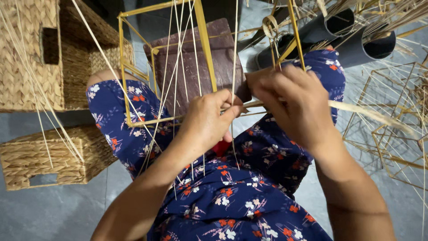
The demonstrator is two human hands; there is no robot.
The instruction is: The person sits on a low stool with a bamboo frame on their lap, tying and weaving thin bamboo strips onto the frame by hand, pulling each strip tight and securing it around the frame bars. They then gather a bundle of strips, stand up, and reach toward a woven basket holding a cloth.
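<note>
**Hands weaving straw on a wire frame**

Baskets are sitting to my left: a tall woven basket (pixel 31 58) with a square handle hole, and a lower woven basket (pixel 49 156) on the grey floor (pixel 58 214), its handle slot facing me. What is inside either one I cannot tell, since only their outer walls are showing. Dark grey tubes (pixel 356 38) are lying ahead on my right with their mouths open and dark; loose straw is lying over and around them.

I am pinching a flat straw strip (pixel 356 111) where it is crossing the yellow wire frame (pixel 205 49) resting on my lap. My left hand (pixel 209 120) is gripping the strip and a thin upright strand between thumb and fingers. My right hand (pixel 294 107) is closed around the strip, whose pale tail is running off to the right. My fingertips are hidden behind my knuckles, and something red under my left hand is too covered to name.

Thin pale strands are running up and down through the frame. A dark brown board (pixel 223 53) is lying behind it. Empty wire frames (pixel 392 134) are piling up on the right, cut off by the edge. My dress (pixel 240 196) is navy cloth with small flowers.
</note>
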